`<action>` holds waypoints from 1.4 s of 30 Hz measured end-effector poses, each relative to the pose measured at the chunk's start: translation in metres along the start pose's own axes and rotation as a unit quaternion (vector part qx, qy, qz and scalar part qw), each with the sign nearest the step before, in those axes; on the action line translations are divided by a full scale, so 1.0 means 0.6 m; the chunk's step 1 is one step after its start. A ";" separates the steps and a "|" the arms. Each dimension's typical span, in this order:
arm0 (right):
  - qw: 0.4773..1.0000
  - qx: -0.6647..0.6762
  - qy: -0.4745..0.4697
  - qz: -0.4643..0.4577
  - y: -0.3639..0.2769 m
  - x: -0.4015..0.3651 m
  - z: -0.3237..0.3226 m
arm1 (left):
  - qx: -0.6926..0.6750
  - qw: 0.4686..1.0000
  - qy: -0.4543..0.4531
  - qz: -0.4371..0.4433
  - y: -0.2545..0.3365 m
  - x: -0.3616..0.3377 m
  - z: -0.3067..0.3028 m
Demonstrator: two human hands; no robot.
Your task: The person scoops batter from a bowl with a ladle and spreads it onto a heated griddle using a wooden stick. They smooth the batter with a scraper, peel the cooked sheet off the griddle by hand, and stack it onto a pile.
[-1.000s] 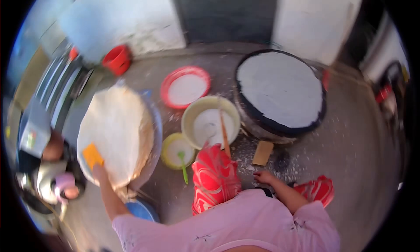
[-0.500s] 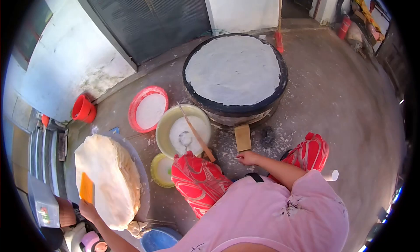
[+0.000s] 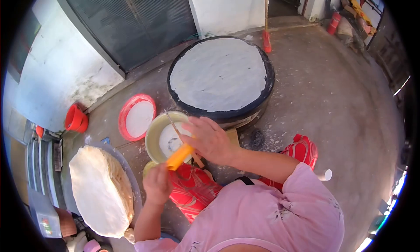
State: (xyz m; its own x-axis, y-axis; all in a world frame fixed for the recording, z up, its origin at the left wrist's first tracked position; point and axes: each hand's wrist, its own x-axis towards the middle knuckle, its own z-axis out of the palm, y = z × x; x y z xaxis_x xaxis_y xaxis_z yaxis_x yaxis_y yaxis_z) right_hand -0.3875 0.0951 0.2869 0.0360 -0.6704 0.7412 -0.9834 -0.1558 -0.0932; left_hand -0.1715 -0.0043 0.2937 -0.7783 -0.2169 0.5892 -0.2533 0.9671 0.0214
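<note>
My left hand (image 3: 157, 183) is closed around one end of a flat orange scraper (image 3: 179, 157), held in front of me above the red-covered knee. My right hand (image 3: 211, 140) is at the scraper's other end, fingers mostly stretched out; whether they touch it is hard to tell. Below both hands stands a cream basin (image 3: 152, 143) of white batter, with a wooden-handled tool (image 3: 171, 121) leaning across it. Beyond is a round black griddle (image 3: 269, 79) covered by a white batter sheet (image 3: 218, 75). A stack of thin pale flatbreads (image 3: 98, 191) lies at my left.
A red basin (image 3: 122, 121) of white batter or flour sits left of the cream one. Further left is a red bucket (image 3: 76, 119). A broom (image 3: 267, 42) stands behind the griddle; a white pipe end (image 3: 324, 175) is at my right.
My left hand has brought the orange scraper from over the flatbread stack to the middle. My right hand has risen from beside the brown block near the griddle to meet it.
</note>
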 end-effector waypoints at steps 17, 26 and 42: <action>0.688 -0.202 -0.055 0.695 0.536 -0.251 -0.068 | -0.084 0.939 -0.051 -0.329 0.055 -0.068 0.083; 0.677 -0.262 -0.079 0.683 0.733 -0.167 -0.031 | -0.097 0.932 -0.029 -0.349 0.053 -0.017 0.135; 0.747 -0.246 -0.158 0.597 0.965 -0.012 0.076 | -0.052 0.935 -0.118 -0.331 0.011 0.078 0.202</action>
State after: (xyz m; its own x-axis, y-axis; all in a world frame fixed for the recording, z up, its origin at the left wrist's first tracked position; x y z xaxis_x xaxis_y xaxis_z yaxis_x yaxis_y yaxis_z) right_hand -0.9488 -0.0234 0.1975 -0.9555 -0.2676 0.1240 -0.2910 0.9239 -0.2485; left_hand -0.2791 -0.0239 0.2235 -0.5786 -0.7840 0.2250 -0.6763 0.6154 0.4049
